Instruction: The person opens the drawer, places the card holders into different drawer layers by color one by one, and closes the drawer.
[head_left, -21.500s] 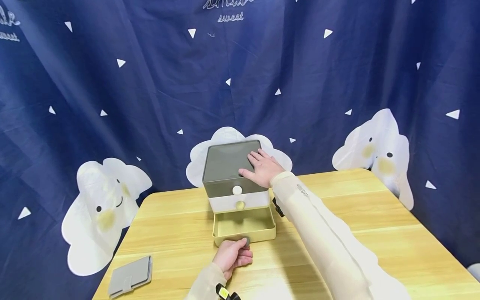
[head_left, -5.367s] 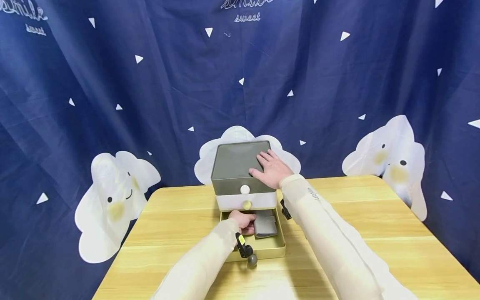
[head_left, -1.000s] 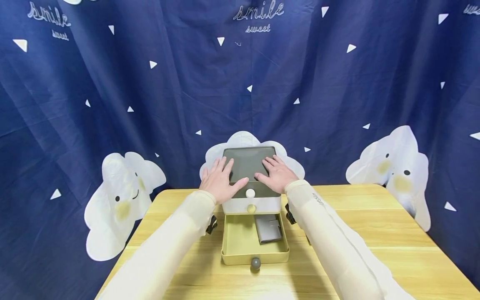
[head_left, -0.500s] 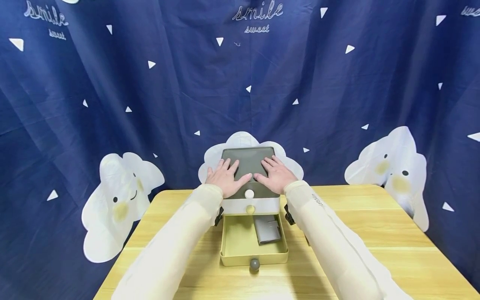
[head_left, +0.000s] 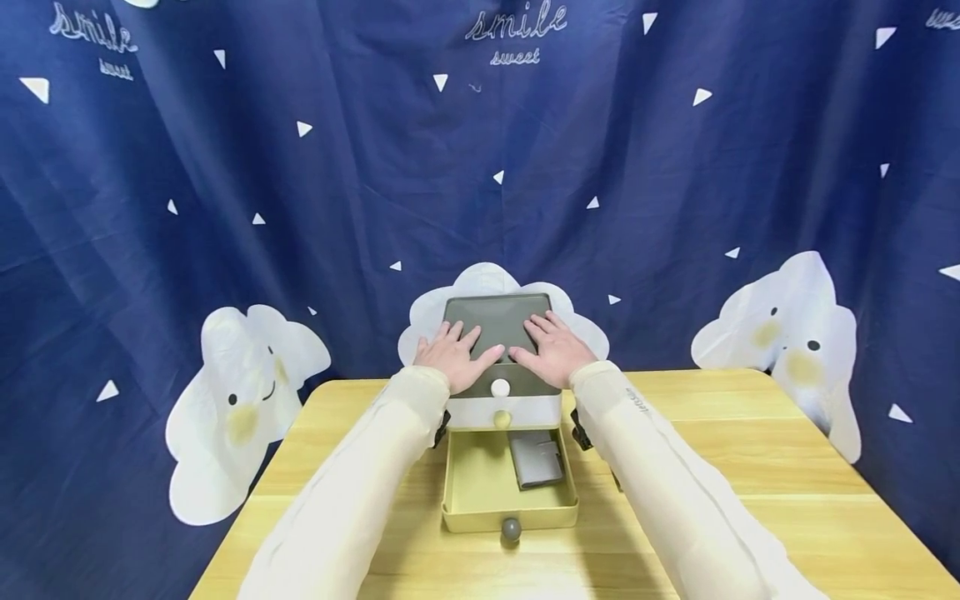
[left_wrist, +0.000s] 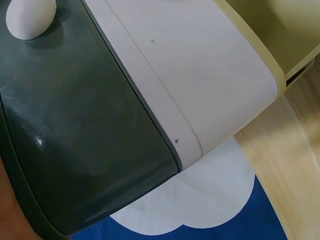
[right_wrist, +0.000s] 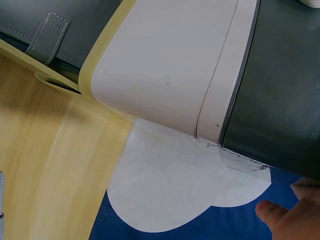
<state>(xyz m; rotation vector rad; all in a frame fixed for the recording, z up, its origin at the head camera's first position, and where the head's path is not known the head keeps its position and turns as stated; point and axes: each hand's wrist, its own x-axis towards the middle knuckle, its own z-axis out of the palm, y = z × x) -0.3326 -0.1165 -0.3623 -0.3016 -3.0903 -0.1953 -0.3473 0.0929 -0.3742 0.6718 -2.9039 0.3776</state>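
Observation:
A small box of stacked drawers (head_left: pixel 465 412) has a dark green top tier, a white middle tier and a yellow bottom drawer (head_left: pixel 472 521). That drawer is pulled out toward me by its grey knob side. In its right half lies a grey notebook (head_left: pixel 536 462) with a strap, also partly seen in the right wrist view. My left hand (head_left: pixel 453 360) rests with spread fingers on the left of the green top. My right hand (head_left: pixel 555 350) lies on the top's right side, its fingers spread too. Neither hand holds anything.
The box stands toward the back of a wooden table (head_left: pixel 750 467). Behind the table hangs a dark blue curtain (head_left: pixel 337 167) with clouds and triangles. A small grey object (right_wrist: pixel 1 205) shows at the left edge of the right wrist view.
Long before, the notebook lay at the table's left; later my left hand had it inside the drawer. That hand then let go and moved onto the top, lately shifting slightly right.

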